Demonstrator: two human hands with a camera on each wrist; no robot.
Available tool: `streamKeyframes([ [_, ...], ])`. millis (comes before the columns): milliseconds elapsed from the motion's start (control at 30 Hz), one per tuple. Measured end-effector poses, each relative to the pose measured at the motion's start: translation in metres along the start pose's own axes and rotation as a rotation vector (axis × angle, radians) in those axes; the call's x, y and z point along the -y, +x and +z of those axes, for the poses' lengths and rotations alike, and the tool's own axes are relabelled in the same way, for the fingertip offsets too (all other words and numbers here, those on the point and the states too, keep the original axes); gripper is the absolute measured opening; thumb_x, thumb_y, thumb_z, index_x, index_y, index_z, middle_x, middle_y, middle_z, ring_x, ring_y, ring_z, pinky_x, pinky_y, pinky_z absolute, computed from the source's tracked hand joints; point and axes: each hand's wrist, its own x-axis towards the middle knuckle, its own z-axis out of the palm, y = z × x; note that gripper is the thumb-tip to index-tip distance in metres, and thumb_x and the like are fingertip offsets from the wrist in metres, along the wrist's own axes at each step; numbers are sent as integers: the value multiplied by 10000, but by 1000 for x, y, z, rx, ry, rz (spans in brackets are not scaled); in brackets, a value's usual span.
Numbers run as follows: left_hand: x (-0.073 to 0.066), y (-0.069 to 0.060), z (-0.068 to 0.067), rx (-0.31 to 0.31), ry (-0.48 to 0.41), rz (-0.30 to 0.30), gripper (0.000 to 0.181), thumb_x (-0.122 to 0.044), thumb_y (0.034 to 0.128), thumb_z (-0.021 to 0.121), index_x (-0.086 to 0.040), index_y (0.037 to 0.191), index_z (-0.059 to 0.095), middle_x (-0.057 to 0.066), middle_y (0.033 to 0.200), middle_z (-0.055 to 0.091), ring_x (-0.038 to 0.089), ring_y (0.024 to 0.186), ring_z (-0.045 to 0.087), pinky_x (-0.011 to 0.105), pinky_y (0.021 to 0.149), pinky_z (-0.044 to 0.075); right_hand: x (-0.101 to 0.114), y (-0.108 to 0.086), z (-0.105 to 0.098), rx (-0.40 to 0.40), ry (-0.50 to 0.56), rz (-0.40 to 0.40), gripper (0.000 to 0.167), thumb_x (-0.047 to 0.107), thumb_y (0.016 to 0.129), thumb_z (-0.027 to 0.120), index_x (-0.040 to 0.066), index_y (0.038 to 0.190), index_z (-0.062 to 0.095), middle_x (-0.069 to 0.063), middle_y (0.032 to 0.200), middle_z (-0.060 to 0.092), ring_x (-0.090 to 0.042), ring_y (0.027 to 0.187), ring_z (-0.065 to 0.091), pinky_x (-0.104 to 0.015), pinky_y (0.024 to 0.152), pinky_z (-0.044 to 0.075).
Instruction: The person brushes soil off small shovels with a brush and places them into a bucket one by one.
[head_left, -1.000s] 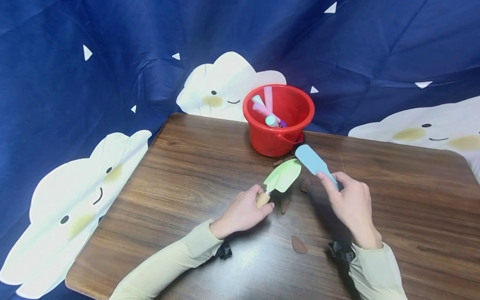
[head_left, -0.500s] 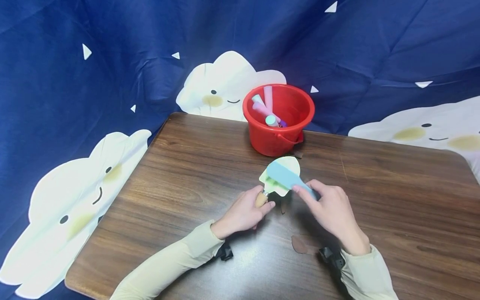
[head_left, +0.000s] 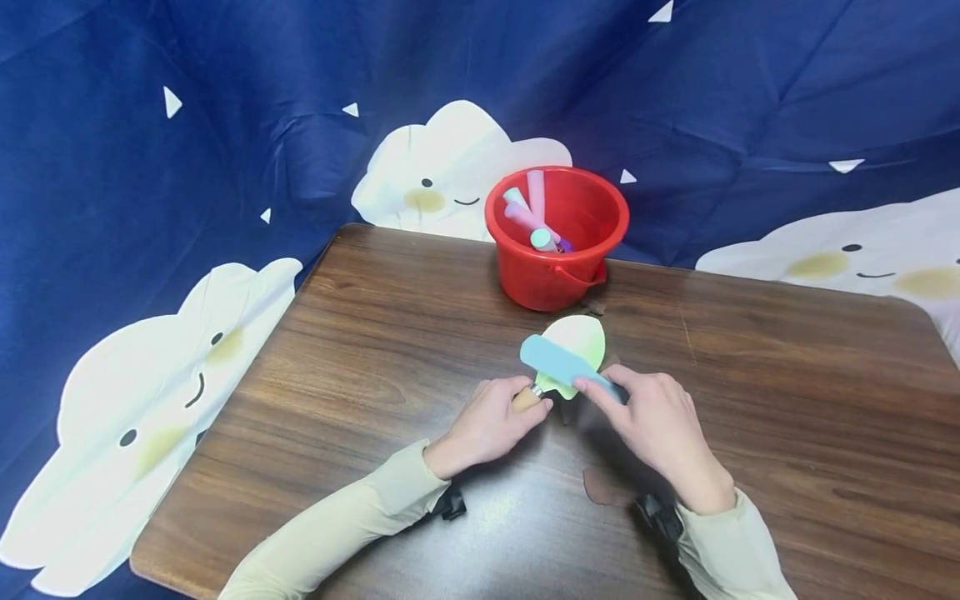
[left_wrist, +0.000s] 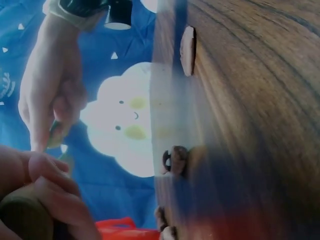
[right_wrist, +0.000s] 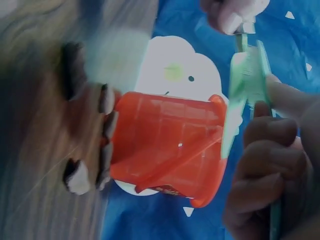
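My left hand (head_left: 487, 421) grips the wooden handle of a small garden trowel with a light-green blade (head_left: 583, 335). The blade is held above the table, pointing away. Pinched in my right hand (head_left: 660, 425) is a light-blue flat tool with a rounded end (head_left: 551, 357), lying across the trowel blade in the head view. Close by in the right wrist view, tool and trowel (right_wrist: 234, 110) nearly meet; whether they touch I cannot tell. Thin brown pieces lie below: one (head_left: 603, 486) near my right wrist, others by the bucket, a pale-edged one (right_wrist: 77, 177) in the right wrist view.
A red bucket (head_left: 540, 279) stands at the table's far edge, with several pastel tubes (head_left: 536, 196) inside and its handle hanging down in front. The brown wooden table (head_left: 390, 317) backs onto a blue cloth (head_left: 300, 50) printed with clouds.
The blue tool in my right hand has swung left from beside the trowel to over its blade. My left hand has barely moved; the trowel blade has turned slightly.
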Motion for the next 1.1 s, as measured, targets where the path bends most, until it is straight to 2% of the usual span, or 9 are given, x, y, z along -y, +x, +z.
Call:
streamKeyframes([
  [100,2,0,0,-22,24,14,350,-281,885,631,-164,647,401,-97,560,310,34,514,307,158,438,238,-5,2,1,-45,-6,29,272,403,847,704,141,782,673,41,465,408,-164,479,392,-272,394,277],
  [200,3,0,0,-26,20,0,356,-278,877,636,-171,636,397,-96,550,310,40,500,313,163,428,238,-16,5,1,-111,-4,75,300,395,859,693,100,804,689,-32,488,524,-245,481,477,-334,399,322],
  [300,3,-1,0,-7,14,-12,348,-279,875,637,-170,634,411,-97,540,325,41,484,327,171,416,253,-27,9,0,-165,-7,139,331,415,876,667,88,854,711,-89,551,613,-324,526,552,-398,427,365],
  [433,1,-1,2,46,-64,-56,313,-276,893,624,-158,664,445,-94,501,393,6,408,414,175,376,346,-33,10,0,-182,-6,180,364,426,890,646,68,852,701,-90,536,585,-311,515,529,-396,435,359],
  [567,-1,0,3,83,-183,-127,256,-292,925,589,-146,743,484,-54,482,482,73,336,512,245,348,447,-24,8,3,-149,37,110,303,385,886,665,87,844,693,4,480,481,-198,486,435,-311,449,325],
  [700,-3,0,4,72,-216,-145,199,-333,942,561,-163,847,524,-39,525,528,115,377,553,277,382,482,-11,5,7,-59,52,-65,196,341,860,707,168,785,652,98,494,381,-92,484,361,-230,446,300],
  [800,-4,0,5,53,-224,-140,170,-352,951,546,-186,914,543,-44,564,529,115,404,565,282,398,492,-6,3,8,7,42,-164,200,342,852,716,231,740,594,134,510,320,-37,476,317,-190,427,272],
  [933,-5,-1,6,50,-219,-151,216,-381,961,521,-185,871,527,-52,570,515,99,423,564,263,412,478,-5,4,8,33,36,-177,218,346,850,717,252,724,566,140,515,273,-29,475,292,-182,425,252],
  [1100,-6,-2,7,55,-229,-176,291,-385,956,518,-148,789,498,-38,557,530,166,458,605,251,416,457,-11,6,11,27,69,-154,162,339,843,726,249,751,627,140,504,348,-49,491,335,-190,454,307],
])
